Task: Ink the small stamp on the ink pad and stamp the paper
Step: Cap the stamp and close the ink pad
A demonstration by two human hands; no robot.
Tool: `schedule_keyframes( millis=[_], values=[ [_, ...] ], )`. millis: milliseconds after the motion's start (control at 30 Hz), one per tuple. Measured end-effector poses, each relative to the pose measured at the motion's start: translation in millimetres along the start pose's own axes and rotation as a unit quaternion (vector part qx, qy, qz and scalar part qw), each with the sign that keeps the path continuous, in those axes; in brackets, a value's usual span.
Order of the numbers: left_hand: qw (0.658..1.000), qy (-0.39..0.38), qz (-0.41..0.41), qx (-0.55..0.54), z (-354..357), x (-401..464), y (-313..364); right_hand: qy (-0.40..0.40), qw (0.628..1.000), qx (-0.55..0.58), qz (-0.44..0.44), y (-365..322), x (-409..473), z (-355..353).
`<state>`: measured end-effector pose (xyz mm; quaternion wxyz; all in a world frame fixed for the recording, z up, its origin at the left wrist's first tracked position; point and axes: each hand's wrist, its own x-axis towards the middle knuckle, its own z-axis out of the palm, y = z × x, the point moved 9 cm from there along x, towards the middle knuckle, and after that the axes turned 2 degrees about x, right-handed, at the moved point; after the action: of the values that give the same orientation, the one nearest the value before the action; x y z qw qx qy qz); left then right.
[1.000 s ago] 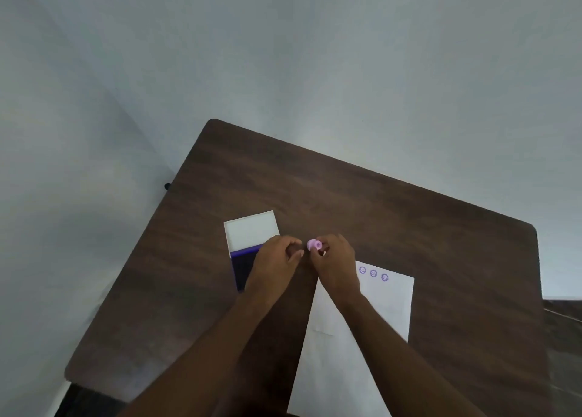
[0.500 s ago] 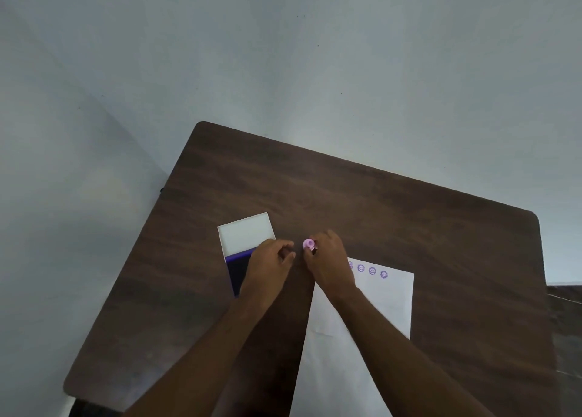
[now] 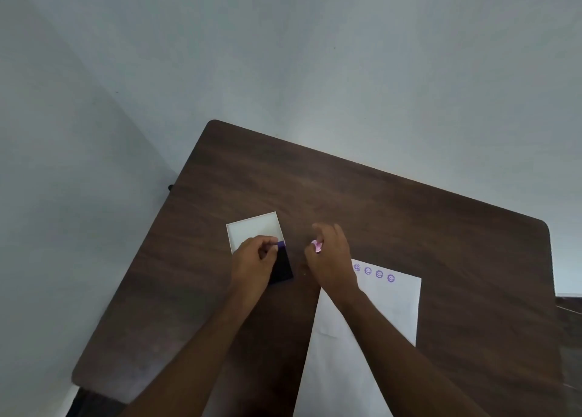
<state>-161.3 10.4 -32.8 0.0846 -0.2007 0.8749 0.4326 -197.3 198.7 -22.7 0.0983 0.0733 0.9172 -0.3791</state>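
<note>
A dark wood-grain bench (image 3: pixel 393 215) with rounded corners stands against a pale wall and carries an open ink pad (image 3: pixel 282 267) with its white lid (image 3: pixel 252 227) folded back, and, near it on the right, a white paper (image 3: pixel 390 309) bearing a row of purple stamp marks (image 3: pixel 379 274).

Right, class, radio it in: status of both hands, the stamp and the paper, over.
Left hand resting on the ink pad, nothing gripped that shows. Right hand pinching the small pink stamp above the table. Paper carries four purple prints. Nothing in the way.
</note>
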Motion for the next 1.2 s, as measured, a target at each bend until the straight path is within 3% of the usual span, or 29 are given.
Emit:
schedule_keyframes(
  millis=[200, 467, 867, 1200],
  values=[
    [0.990, 0.066, -0.086, -0.088, -40.6, 2.1, -45.0, -0.042, 0.998, 0.045, -0.015, -24.4, 8.7, 20.3],
    [0.940, 0.110, -0.192, -0.258, -59.3, 3.6, -87.8, -0.114, 0.990, 0.087, -0.001, -40.0, 13.2, 48.5],
    [0.934, 0.064, -0.199, -0.290, -45.9, 9.0, -80.5, -0.145, 0.981, 0.115, 0.062, -33.4, 18.8, 58.0],
    [0.947, 0.061, -0.166, -0.269, -62.2, -3.7, -70.7, -0.120, 0.973, 0.175, 0.092, -35.6, 10.7, 37.9]
  ],
)
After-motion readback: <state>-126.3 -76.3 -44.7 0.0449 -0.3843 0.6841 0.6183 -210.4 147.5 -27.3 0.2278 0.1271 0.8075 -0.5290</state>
